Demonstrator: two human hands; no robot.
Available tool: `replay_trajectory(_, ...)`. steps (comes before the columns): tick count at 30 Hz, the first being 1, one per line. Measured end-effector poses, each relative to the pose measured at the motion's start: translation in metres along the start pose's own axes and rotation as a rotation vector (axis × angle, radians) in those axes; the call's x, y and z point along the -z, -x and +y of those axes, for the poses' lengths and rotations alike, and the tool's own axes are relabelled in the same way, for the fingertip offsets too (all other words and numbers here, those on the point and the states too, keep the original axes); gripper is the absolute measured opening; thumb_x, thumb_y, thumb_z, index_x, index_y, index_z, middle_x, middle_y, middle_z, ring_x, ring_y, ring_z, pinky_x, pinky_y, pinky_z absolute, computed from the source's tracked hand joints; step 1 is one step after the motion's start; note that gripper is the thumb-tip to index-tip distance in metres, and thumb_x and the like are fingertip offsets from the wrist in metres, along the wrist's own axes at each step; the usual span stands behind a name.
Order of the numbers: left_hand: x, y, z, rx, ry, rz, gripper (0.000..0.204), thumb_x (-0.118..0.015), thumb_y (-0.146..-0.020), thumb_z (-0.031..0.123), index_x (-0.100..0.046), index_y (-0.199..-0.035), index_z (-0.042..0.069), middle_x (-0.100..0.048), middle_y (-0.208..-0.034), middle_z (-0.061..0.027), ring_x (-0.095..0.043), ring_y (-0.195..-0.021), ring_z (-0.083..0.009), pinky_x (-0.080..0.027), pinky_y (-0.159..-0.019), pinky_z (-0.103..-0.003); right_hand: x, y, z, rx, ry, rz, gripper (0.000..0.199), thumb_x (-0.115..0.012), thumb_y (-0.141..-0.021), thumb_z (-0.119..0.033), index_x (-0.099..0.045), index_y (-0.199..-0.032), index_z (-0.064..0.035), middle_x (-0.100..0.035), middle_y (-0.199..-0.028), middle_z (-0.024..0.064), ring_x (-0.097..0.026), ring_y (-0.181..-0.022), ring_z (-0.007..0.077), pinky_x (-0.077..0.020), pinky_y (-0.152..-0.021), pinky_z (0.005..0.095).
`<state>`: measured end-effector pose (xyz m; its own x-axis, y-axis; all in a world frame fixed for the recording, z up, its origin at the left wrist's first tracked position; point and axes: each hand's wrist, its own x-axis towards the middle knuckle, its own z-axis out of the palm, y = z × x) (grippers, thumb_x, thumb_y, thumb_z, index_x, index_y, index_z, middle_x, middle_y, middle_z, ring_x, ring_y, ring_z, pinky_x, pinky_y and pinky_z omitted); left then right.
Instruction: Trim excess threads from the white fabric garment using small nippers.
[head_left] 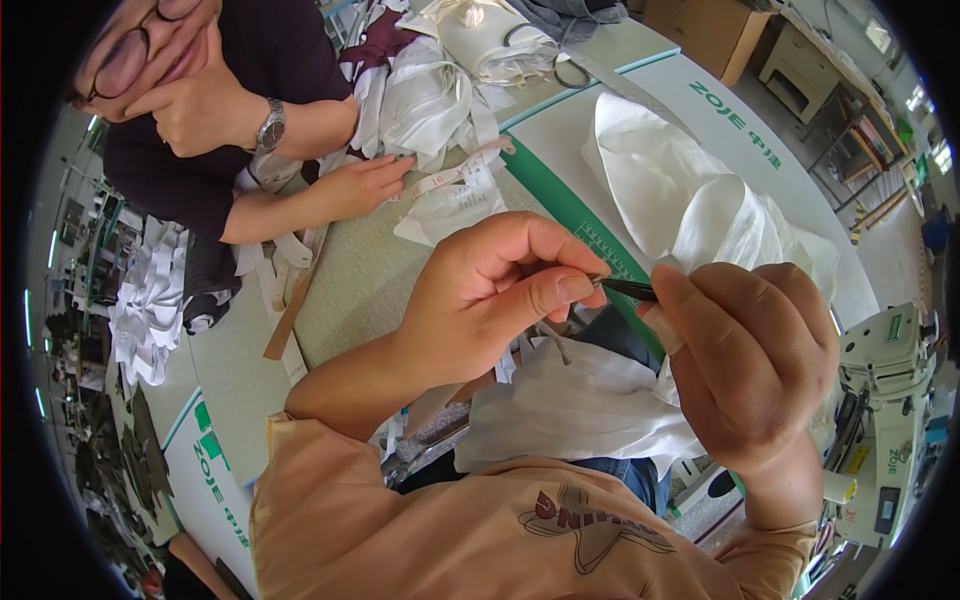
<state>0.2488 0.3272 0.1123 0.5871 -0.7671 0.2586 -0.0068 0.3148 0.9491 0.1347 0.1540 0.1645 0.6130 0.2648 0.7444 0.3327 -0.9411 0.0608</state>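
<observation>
My two hands meet above the table, in the middle of the head view. My left hand (500,295) pinches something small and dark between thumb and forefinger, too tiny to name. In my right hand (750,360) is a slim black pointed tool (630,289), its tip touching the left fingertips. The right fingers curl around the tool and hide its rear part. Below the hands, white fabric (580,405) drapes over my lap. Beyond the tool, a green ruler strip (580,215) with markings runs along the tabletop.
More white fabric (690,205) lies bunched at the right. At far left a person (215,130) leans in, one hand near a measuring tape (455,178) and white cloth pieces (430,95). Scissors (572,72) lie at the back. A sewing machine (880,390) stands at the right.
</observation>
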Motion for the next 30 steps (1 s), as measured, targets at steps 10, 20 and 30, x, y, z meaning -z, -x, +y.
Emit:
replay_trajectory(10,-0.005,0.004,0.005,-0.008,-0.101,0.031,0.013,-0.06,-0.089,0.006,-0.056,-0.099,-0.001,-0.061,-0.095,-0.0099,-0.06,-0.076,-0.011,-0.048,-0.067,-0.022,0.006,-0.002,-0.005,0.286,0.256,-0.019,0.031,-0.074,-0.059,-0.011,-0.067,-0.089,-0.0051,-0.06,-0.077,0.0027,-0.049,-0.059,0.0163,-0.0353,-0.049,0.0262)
replay_trajectory(20,0.01,-0.004,0.012,-0.678,-0.846,-0.027,0.012,-0.062,-0.085,0.0,-0.063,-0.097,-0.001,-0.064,-0.092,-0.0093,-0.061,-0.075,-0.0107,-0.049,-0.065,-0.022,-0.008,0.008,-0.006,-0.654,-0.753,-0.201,0.027,-0.075,-0.065,0.0,-0.065,-0.09,-0.0009,-0.062,-0.08,0.0093,-0.056,-0.062,0.0207,-0.0447,-0.055,0.0286)
replay_trajectory(30,-0.007,0.006,0.019,0.008,-0.024,0.041,0.017,-0.058,-0.089,0.001,-0.06,-0.106,-0.002,-0.065,-0.092,-0.0095,-0.062,-0.077,-0.0106,-0.05,-0.067,-0.022,0.0,0.004,0.004,0.013,-0.152,-0.011,0.029,-0.076,-0.063,-0.002,-0.064,-0.09,-0.0016,-0.061,-0.078,0.0065,-0.052,-0.06,0.0182,-0.0386,-0.048,0.0262)
